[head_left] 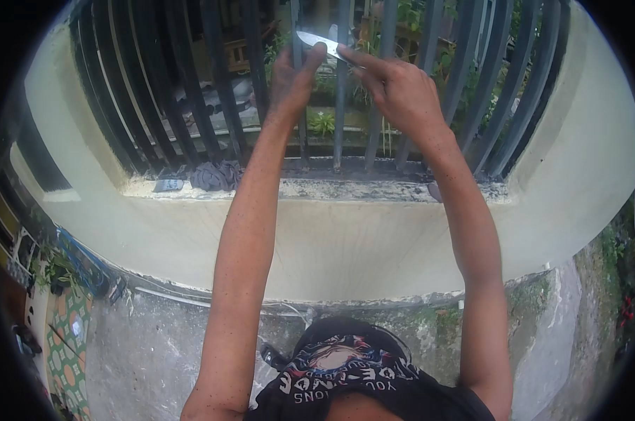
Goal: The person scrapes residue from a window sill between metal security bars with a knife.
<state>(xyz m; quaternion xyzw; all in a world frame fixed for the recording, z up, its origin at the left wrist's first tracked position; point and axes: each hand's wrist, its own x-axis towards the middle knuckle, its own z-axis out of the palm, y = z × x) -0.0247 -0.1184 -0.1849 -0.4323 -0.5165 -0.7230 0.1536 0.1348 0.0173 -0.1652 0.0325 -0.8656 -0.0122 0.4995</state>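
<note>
A knife (312,40) with a pale metal blade lies across the dark vertical bars at the top middle, its tip pointing left. My right hand (407,90) is closed round its handle end, with the index finger stretched along to the base of the blade. From the left, my left hand (294,78) presses its thumb onto the lower edge of the blade; its other fingers are partly hidden beside a bar (339,105). The handle is mostly covered by my right hand.
A crumpled grey cloth (215,175) and a small light packet (168,185) rest on the rough sill (331,189) below the bars. Under it stands a cream wall (352,242), with concrete ground (156,344) at its foot. Plants (322,123) show behind the bars.
</note>
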